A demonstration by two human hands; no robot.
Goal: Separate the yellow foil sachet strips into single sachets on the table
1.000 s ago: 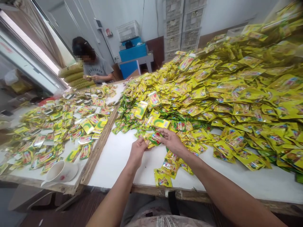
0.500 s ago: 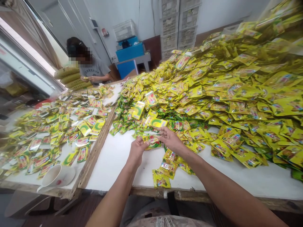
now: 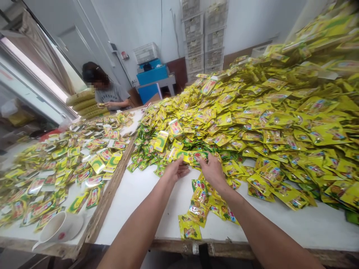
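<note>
My left hand (image 3: 176, 170) is at the near edge of the packet pile, its thumb and fingertips on a yellow and green packet (image 3: 179, 154). Beside it, my right hand (image 3: 210, 168) has its fingers on a green packet with red print (image 3: 198, 156). That packet meets the right end of the yellow one. Small yellow packets (image 3: 198, 209) lie on the white tabletop (image 3: 140, 201) below my hands. Just beyond my left hand rests a flat yellow packet (image 3: 161, 141) with a green curve.
A large heap of yellow packets (image 3: 275, 112) covers the right side. Past a wooden strip (image 3: 112, 183) on the left lie many more packets (image 3: 58, 160) and a white cup (image 3: 60, 228). A person (image 3: 109, 93) sits at the far left side, holding something small.
My right hand has moved right and its grip has shifted to the green packet, now beside the yellow one. My left hand has moved up to the yellow packet. The view has tilted slightly.
</note>
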